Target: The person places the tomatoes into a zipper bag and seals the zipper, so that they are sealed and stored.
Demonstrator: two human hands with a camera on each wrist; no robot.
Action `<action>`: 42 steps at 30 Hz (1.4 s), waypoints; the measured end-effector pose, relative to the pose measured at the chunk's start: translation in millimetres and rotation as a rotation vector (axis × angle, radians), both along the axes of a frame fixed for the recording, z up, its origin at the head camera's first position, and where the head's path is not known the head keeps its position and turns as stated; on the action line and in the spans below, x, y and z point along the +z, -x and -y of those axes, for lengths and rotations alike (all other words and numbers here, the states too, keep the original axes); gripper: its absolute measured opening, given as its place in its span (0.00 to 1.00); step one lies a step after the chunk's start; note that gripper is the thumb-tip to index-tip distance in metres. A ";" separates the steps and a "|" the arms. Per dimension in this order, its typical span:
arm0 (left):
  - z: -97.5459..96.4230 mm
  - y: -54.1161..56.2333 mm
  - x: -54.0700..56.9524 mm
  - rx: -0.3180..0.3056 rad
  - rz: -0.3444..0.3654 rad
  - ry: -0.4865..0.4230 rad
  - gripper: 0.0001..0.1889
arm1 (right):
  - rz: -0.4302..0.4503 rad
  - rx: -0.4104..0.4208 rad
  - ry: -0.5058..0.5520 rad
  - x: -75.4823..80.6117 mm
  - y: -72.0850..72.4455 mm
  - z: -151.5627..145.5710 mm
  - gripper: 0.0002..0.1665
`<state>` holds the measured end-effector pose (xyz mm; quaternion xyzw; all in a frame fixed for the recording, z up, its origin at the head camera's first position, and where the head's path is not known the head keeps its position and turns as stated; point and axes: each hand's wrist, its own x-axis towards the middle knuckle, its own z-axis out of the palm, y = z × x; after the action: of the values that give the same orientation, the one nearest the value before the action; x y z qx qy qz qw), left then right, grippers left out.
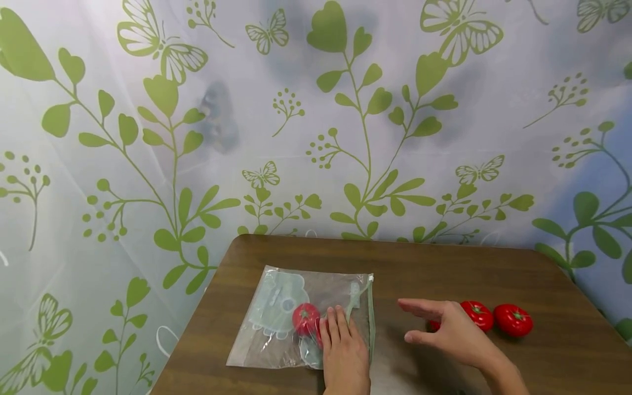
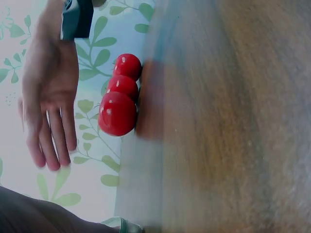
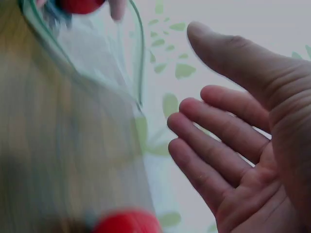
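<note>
A clear zip bag (image 1: 286, 351) with a pale green print and green zip edge lies flat on the table. One red tomato (image 1: 306, 318) shows in it; a second red patch beside it is mostly hidden by my left hand (image 1: 345, 354). That hand lies at the bag's zip side, its fingers straight; whether they are inside or on top I cannot tell. Apart from the bag, my right hand (image 1: 451, 332) hovers with fingers extended and thumb spread, holding nothing. Three tomatoes (image 2: 117, 114) stand in a row near it, one largely covered by this hand in the head view.
The brown wooden table (image 1: 419, 269) has rounded far corners. Behind it hangs a white curtain (image 1: 296, 142) printed with green leaves and butterflies. A dark band (image 2: 77, 19) sits on the right wrist in the left wrist view.
</note>
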<state>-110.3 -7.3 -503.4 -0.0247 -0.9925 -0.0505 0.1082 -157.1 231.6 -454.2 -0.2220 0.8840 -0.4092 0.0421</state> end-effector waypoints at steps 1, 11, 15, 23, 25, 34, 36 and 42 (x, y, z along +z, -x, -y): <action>0.1 0.1 -0.5 -0.001 -0.008 0.004 0.23 | -0.005 -0.021 -0.011 2.9 -2.1 -7.8 0.37; 0.4 0.1 -1.4 -0.007 0.010 -0.017 0.23 | -0.046 -0.249 -0.124 8.0 -28.3 -92.1 0.36; -0.1 0.4 -1.8 -0.009 0.008 -0.001 0.24 | -0.032 -0.336 -0.183 4.5 -35.5 -123.4 0.37; -0.9 -0.1 -2.9 -0.006 -0.022 0.009 0.23 | -0.051 -0.486 -0.263 -2.3 -44.1 -174.4 0.44; -1.0 -0.2 -3.4 -0.006 -0.030 0.014 0.23 | -0.106 -0.508 -0.225 -8.8 -46.3 -186.9 0.43; 0.0 0.3 -4.4 -0.006 -0.066 0.027 0.22 | -0.200 -0.549 -0.059 -35.3 -47.1 -223.4 0.42; 0.1 0.4 -3.6 -0.007 -0.058 0.025 0.22 | -0.194 -0.557 -0.052 -39.3 -46.2 -228.0 0.42; 0.1 -0.6 -2.0 -0.021 -0.016 0.027 0.26 | -0.130 -0.582 -0.062 -47.7 -41.5 -236.3 0.44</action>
<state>-109.7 -7.4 -505.4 -0.0372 -0.9919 -0.0380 0.1152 -115.5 467.9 -501.9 0.0162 0.9233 -0.3620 -0.1270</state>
